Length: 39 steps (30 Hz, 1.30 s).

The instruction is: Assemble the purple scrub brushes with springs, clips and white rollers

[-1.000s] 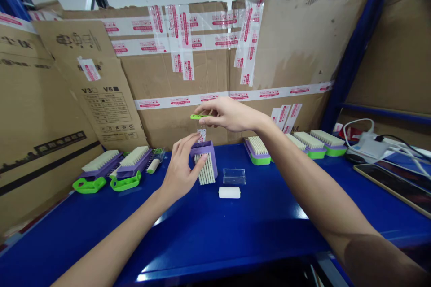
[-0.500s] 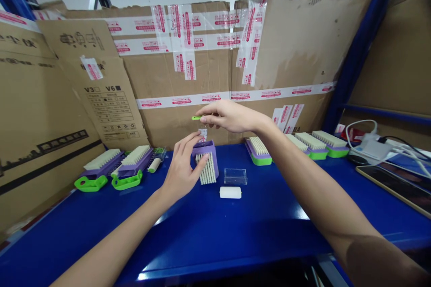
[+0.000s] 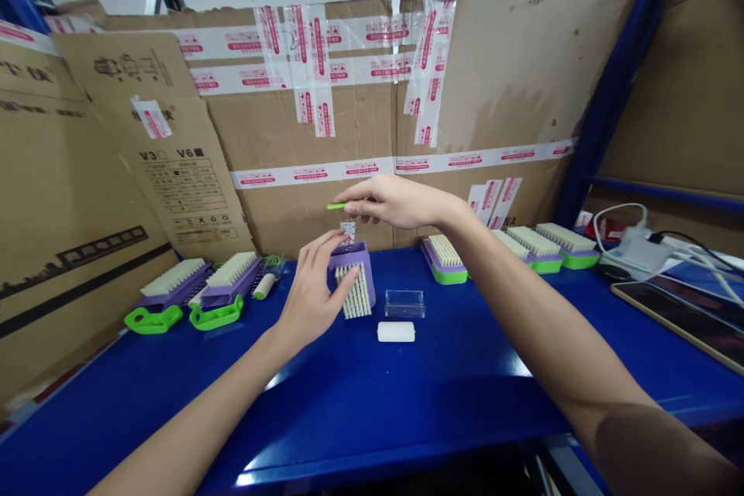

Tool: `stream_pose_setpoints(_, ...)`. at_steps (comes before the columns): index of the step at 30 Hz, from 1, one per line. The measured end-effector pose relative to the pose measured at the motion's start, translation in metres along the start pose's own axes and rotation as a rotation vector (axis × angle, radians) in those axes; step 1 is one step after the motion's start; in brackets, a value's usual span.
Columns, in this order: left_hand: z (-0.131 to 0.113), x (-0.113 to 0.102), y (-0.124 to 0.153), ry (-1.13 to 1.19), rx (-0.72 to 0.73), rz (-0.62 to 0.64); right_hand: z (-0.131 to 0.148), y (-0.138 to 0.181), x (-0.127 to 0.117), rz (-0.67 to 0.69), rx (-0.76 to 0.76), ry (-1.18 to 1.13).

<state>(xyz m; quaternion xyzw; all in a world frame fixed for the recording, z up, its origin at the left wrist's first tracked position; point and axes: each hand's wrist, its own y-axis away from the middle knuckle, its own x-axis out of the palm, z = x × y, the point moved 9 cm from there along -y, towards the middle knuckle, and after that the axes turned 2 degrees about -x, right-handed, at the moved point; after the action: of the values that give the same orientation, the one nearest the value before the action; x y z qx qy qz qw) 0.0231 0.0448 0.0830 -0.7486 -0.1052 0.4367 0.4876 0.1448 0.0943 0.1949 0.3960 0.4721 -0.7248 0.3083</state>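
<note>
My left hand (image 3: pixel 314 283) grips a purple brush (image 3: pixel 363 267) from its left side, the thumb across its pale bristles, which face me. Above and behind it, my right hand (image 3: pixel 389 201) pinches a thin bright-green plastic piece (image 3: pixel 335 206); my fingers hide the rest of it. Between the green piece and the brush's upper edge shows a small whitish patterned strip (image 3: pixel 347 231), and I cannot tell what it is attached to. A clear plastic box (image 3: pixel 405 304) lies to the right of the brush, with a white roller (image 3: pixel 396 332) in front of it.
On the left lie two purple brushes (image 3: pixel 229 279) with green end pieces and a cream roller (image 3: pixel 264 286). Several green-and-purple brushes (image 3: pixel 445 256) line the back right. A phone (image 3: pixel 680 322) and a white charger with cables (image 3: pixel 636 244) sit far right. Cardboard (image 3: pixel 314 147) walls the blue table.
The green piece has tilted slightly in my right hand, now showing thinner. Otherwise the whole view has only shifted a little; both hands keep their holds.
</note>
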Motion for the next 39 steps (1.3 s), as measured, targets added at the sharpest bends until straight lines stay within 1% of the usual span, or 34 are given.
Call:
stream_pose_setpoints(4, 0.001, 0.001, 0.0, 0.002, -0.008, 0.007, 0.002, 0.0, 0.0, 0.003, -0.011, 0.006)
stream_pose_setpoints(8, 0.001, 0.002, 0.0, 0.015, -0.025, 0.025, 0.004, 0.0, 0.005, 0.063, -0.016, 0.029)
stream_pose_setpoints(12, 0.0, 0.0, -0.001, 0.022, -0.029, 0.015, 0.001, 0.0, 0.011, 0.112, 0.013, 0.078)
stream_pose_setpoints(21, 0.0, 0.0, -0.001, 0.028, -0.031, 0.015, -0.004, 0.001, 0.014, 0.134, 0.075, 0.152)
stream_pose_setpoints(26, 0.0, -0.001, -0.001, 0.06, -0.042, 0.02, -0.005, 0.001, 0.018, 0.163, 0.065, 0.148)
stream_pose_setpoints(29, 0.006, 0.001, -0.001, 0.144, -0.109, 0.022, -0.006, 0.001, 0.019, 0.171, 0.067, 0.135)
stream_pose_setpoints(35, 0.034, 0.017, 0.005, 0.432, -0.355, 0.057, -0.006, 0.002, 0.019, 0.171, 0.083, 0.123)
stream_pose_setpoints(37, 0.038, 0.019, 0.007, 0.504, -0.4, 0.048, -0.006, 0.001, 0.02, 0.172, 0.086, 0.106)
stream_pose_setpoints(39, 0.042, 0.018, 0.007, 0.543, -0.427, 0.014, -0.006, 0.0, 0.021, 0.17, 0.088, 0.097)
